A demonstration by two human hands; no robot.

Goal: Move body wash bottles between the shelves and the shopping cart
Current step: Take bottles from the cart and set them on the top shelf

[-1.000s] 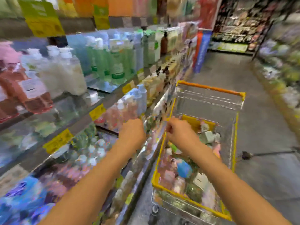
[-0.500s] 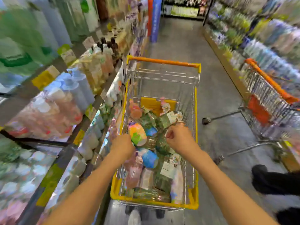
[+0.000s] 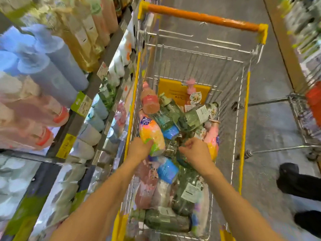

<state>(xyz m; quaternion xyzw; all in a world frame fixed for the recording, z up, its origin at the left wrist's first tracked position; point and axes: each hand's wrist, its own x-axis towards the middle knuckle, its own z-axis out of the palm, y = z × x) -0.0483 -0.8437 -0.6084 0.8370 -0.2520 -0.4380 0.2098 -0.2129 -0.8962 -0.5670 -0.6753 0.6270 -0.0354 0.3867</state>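
Observation:
A wire shopping cart with yellow trim and an orange handle stands in front of me, piled with several body wash bottles. My left hand grips the lower end of a multicoloured orange, pink and green bottle lying at the left side of the pile. My right hand hovers over the pile with curled fingers that hold nothing; a pink and yellow bottle lies just right of it. Green bottles and blue-capped ones fill the rest.
Store shelves run along the left, stocked with blue, pink and amber bottles and yellow price tags. A second cart stands at the right on the grey floor. A person's dark shoes are at the lower right.
My view swung from the shelf down to the cart. Both hands left the shelf and went into the cart; my left hand took hold of the multicoloured bottle.

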